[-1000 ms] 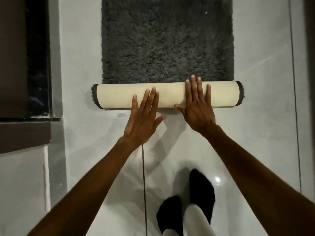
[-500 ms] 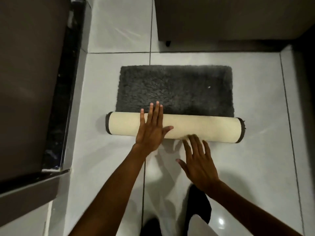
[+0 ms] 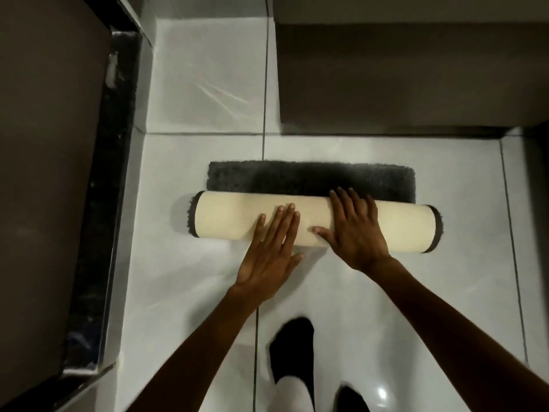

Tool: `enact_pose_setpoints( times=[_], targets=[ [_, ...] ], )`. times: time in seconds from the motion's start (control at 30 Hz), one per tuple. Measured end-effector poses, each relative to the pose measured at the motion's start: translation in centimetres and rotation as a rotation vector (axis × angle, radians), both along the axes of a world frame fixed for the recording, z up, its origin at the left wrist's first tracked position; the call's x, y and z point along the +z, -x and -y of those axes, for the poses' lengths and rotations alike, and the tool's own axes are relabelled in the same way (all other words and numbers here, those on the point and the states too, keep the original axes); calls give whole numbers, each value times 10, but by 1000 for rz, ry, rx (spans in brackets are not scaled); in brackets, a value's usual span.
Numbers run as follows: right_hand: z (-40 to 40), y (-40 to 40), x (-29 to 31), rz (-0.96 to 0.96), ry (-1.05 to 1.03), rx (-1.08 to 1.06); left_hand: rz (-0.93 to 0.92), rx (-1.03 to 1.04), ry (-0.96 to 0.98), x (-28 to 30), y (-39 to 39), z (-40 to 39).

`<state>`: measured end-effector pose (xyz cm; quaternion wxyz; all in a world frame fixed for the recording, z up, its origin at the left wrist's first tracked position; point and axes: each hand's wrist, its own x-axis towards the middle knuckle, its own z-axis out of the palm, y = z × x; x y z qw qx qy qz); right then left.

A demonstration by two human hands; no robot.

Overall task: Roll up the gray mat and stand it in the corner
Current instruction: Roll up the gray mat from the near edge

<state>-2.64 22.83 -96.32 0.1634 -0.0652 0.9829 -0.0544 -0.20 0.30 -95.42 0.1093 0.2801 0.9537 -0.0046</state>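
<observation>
I note the glossy white tiled floor (image 3: 190, 281) bounded at nine o'clock by a dark brown panel with a black marbled edge strip (image 3: 98, 233), and at one o'clock by a dark brown cabinet block (image 3: 416, 69) standing just beyond the mat's far edge; both close in the space around the work. The shaggy dark gray mat with cream ribbed backing (image 3: 237, 217) lies at centre, most of it wound into a cream cylinder lying crosswise, with a narrow flat gray strip left at twelve o'clock of the roll. The left hand (image 3: 267, 257) lies flat, fingers extended on the roll's near face, gripping nothing. The right hand (image 3: 356, 230) is spread wide, palm down over the roll's top, pressing without closing round it. Two black-socked feet (image 3: 292, 349) stand at six o'clock. Against the frame half a second ago, the flat gray portion is shorter, the roll is thicker and nearer the cabinet, and the right hand has gone from the floor onto the roll.
</observation>
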Motion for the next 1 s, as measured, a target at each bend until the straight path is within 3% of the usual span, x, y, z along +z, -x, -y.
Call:
enact_pose_setpoints(
  times=[0.17, 0.27, 0.33, 0.4, 0.53, 0.63, 0.7, 0.77, 0.87, 1.0],
  targets=[
    [0, 66, 2, 104, 143, -15, -47, 15, 25, 1, 65, 0],
    [-4, 121, 9, 184, 241, -56, -205, 68, 17, 3, 98, 0],
    [-1, 146, 7, 226, 271, -27, -377, 190, -113, 0, 98, 0],
    [5, 162, 10, 273, 294, -20, -398, 467, -324, 3, 89, -7],
    [10, 214, 11, 289, 311, -80, -45, 1341, -1137, 21, 132, -47],
    [3, 236, 6, 392, 292, -134, 402, 1914, -1459, 17, 157, -69],
    [-1, 252, 5, 452, 264, -157, 794, 1954, -1672, 9, 172, -76],
    [-10, 268, 1, 450, 225, -173, 1021, 1799, -1818, 3, 186, -81],
    [-25, 268, -9, 413, 226, -173, 1176, 1649, -1897, -11, 198, -90],
    [-33, 246, -17, 457, 328, -233, 1269, 1554, -1823, -27, 195, -86]
  ],
)
